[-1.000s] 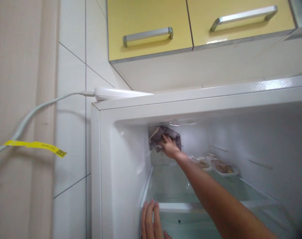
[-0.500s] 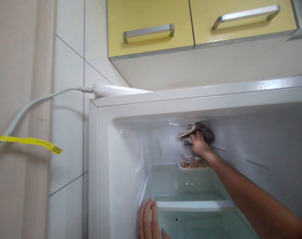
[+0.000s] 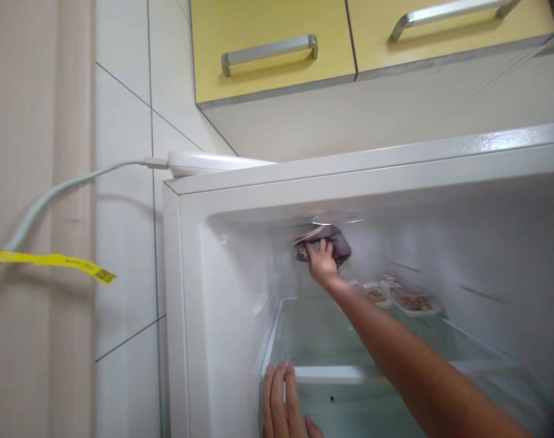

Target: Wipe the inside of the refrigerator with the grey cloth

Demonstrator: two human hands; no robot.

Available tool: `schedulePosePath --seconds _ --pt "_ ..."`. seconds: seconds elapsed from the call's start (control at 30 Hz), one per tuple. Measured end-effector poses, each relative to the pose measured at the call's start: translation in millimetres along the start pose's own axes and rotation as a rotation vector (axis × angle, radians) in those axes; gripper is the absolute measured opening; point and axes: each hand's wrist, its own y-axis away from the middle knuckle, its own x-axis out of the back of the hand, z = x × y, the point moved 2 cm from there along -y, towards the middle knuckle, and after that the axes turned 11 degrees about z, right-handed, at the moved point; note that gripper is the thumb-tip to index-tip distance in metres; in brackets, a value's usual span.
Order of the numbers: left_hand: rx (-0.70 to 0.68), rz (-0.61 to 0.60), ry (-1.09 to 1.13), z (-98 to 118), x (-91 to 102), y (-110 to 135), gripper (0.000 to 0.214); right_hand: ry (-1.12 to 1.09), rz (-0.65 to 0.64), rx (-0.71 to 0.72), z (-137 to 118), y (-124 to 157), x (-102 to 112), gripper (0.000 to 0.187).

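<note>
Deep inside an open fridge (image 3: 222,204), my right hand (image 3: 322,263) presses a dark patterned cloth (image 3: 338,243) to the upper back wall. Its fingers are bent over the cloth, which bunches out on both sides of them. My left hand (image 3: 281,401) rests at the front left corner of the glass shelf (image 3: 313,328), fingers stretched out and holding nothing. My right forearm crosses over the shelf and hides part of it.
Several food packs (image 3: 411,299) sit at the back right of the shelf. Yellow cabinets (image 3: 277,36) hang above the fridge. A white device (image 3: 213,163) lies on the fridge top, joined to a cable (image 3: 44,198) with a yellow tag (image 3: 58,261).
My right hand has moved left along the back wall with the cloth. More food packs now show to the right of it. My left hand stays at the shelf's front corner.
</note>
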Motion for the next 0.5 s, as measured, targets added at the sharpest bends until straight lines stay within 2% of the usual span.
schedulePosePath --seconds 0.1,0.2,0.37,0.5 --pt "0.004 -0.008 -0.001 1 0.5 1 0.083 -0.064 -0.096 0.318 -26 9 1 0.054" --pt "0.027 -0.050 -0.010 3 2.9 0 0.084 -0.095 -0.171 0.532 -36 17 2 0.043" --pt "0.045 -0.105 0.000 7 8.7 -4 0.084 -0.081 -0.276 0.650 -36 34 1 0.033" --pt "0.071 -0.139 -0.001 9 10.8 -5 0.082 -0.069 -0.352 0.628 -42 52 0 0.037"
